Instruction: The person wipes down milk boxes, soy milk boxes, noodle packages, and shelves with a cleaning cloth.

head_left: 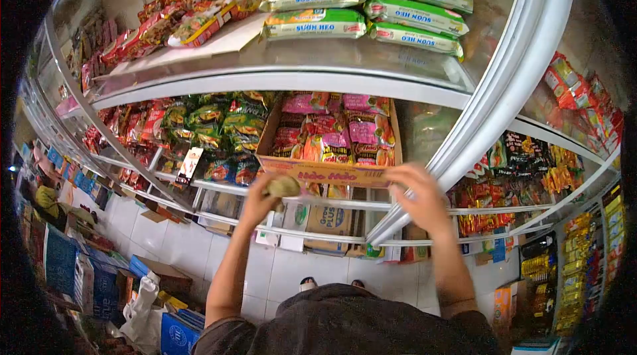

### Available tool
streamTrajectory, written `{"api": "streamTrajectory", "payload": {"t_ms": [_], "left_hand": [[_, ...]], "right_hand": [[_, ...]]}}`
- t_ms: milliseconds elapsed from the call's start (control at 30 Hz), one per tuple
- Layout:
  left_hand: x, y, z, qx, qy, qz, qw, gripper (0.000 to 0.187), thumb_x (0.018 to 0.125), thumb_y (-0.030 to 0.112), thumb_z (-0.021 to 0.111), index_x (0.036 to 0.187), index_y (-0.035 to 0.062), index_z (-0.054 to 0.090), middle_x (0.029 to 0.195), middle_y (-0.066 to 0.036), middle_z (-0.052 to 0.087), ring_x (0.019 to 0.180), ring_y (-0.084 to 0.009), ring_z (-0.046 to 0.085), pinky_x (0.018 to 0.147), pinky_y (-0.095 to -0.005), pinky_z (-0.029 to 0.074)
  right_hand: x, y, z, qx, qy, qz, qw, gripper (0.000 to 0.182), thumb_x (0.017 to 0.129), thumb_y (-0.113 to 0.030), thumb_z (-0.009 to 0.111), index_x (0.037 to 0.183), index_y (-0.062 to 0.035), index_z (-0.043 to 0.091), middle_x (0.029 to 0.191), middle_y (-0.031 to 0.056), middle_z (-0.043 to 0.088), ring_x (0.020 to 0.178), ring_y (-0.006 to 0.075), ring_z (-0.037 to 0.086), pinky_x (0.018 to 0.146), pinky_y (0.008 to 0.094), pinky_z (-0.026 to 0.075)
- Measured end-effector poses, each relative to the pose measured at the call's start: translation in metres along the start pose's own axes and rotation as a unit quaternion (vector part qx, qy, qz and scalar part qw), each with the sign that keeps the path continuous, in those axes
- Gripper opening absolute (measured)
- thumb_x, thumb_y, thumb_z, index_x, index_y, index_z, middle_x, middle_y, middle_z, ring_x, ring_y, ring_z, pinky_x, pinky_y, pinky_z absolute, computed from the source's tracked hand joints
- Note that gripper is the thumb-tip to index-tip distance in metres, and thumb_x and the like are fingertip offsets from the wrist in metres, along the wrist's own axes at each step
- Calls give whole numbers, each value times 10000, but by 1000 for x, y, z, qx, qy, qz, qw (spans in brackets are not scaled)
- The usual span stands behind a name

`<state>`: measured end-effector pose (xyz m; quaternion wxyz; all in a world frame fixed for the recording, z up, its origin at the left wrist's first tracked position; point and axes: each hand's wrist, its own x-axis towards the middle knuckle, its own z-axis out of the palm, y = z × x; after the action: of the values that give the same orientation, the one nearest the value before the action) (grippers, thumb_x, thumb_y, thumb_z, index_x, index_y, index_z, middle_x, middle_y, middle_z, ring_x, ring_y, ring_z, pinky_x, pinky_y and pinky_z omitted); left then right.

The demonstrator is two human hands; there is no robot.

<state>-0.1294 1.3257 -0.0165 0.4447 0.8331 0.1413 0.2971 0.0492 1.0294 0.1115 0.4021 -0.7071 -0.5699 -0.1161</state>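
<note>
white tiled floor [172, 242] below, white-framed glass shelving [285, 81] across the middle of the frame and curving off to the right. at centre, on the shelf under the white rail: an open orange-brown cardboard carton [325, 172], "hao hao" on its front wall. state of things: carton on the shelf, top open, the pink, red and purple plastic packets [366, 131] inside it, laid in two main columns, nearly filling it. no such packet seen in either hand; whether any lie under the top layer, cannot tell.

my left hand [257, 201], just left of the carton's front corner, is curled round a small olive-tan rounded thing [284, 186]; what it is, i cannot tell. my right hand [419, 197] is blurred at the right front corner, fingers loosely apart, gripping nothing i can make out; contact with the cardboard unclear.

left of the carton, shiny green packets [245, 128] stand close beside it. top centre, stacked long green-and-white packets [315, 25]. lower left, a crumpled white plastic bag [139, 308].
</note>
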Motion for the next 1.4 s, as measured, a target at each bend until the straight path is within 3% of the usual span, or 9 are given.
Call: {"api": "streamTrajectory", "payload": {"t_ms": [67,133,167,300,400,600,700,1100,1400], "left_hand": [[8,46,-42,95,161,72,980,497,653,-12,615,1134,29,497,1108,-104,524,1019,-211,498,874,-327,407],[29,116,-68,-23,294,120,948,434,717,43,602,1135,0,491,1129,-110,517,1050,-226,486,930,-329,369],[48,152,-79,13,310,252,917,404,730,24,576,1126,-3,501,1106,-115,535,1036,-232,500,923,-331,371],[108,240,-81,254,288,392,836,404,642,-70,546,1030,39,568,1054,-123,570,1000,-271,525,876,-340,406],[141,229,-52,233,161,315,906,395,614,-55,518,988,50,589,979,-128,571,933,-287,537,813,-348,433],[144,252,-22,378,204,323,843,325,773,372,537,856,68,615,776,-93,588,750,-285,567,646,-368,449],[144,264,-8,398,136,283,862,388,809,416,512,933,61,606,901,-109,594,853,-295,559,715,-388,437],[161,311,102,260,99,453,847,323,811,369,505,745,71,609,700,-94,555,672,-284,549,576,-380,449],[160,296,70,242,67,451,857,198,742,245,523,818,76,593,766,-92,553,736,-289,543,646,-393,453]], "right_hand": [[21,-25,-54,-104,132,-83,982,196,680,-11,583,871,-42,614,923,94,593,867,269,559,809,387,424],[34,-32,-86,-302,240,-134,913,229,699,-97,535,912,-90,620,979,83,589,1003,299,485,933,479,305],[44,-33,-89,-342,268,-124,892,237,707,-131,543,929,-108,624,1037,64,575,1081,304,429,958,490,270],[81,-9,-71,-495,292,-101,812,266,705,-198,586,964,-159,635,1194,-6,514,1245,329,274,997,490,236],[82,-6,-70,-467,293,-105,827,260,689,-216,617,941,-155,641,1220,-32,498,1262,353,245,994,474,253],[81,-4,-70,-467,298,-102,826,241,685,-174,606,917,-126,645,1151,-16,537,1246,357,274,986,469,276],[81,-5,-71,-459,299,-108,830,241,678,-152,603,913,-121,648,1103,-11,556,1240,357,288,985,469,280],[79,-4,-73,-462,293,-105,830,241,655,-132,610,886,-71,646,1012,15,576,1225,368,311,968,467,300],[79,-5,-73,-449,278,-103,843,284,649,-84,572,923,-87,649,1000,11,580,1225,378,308,989,455,280]]}}
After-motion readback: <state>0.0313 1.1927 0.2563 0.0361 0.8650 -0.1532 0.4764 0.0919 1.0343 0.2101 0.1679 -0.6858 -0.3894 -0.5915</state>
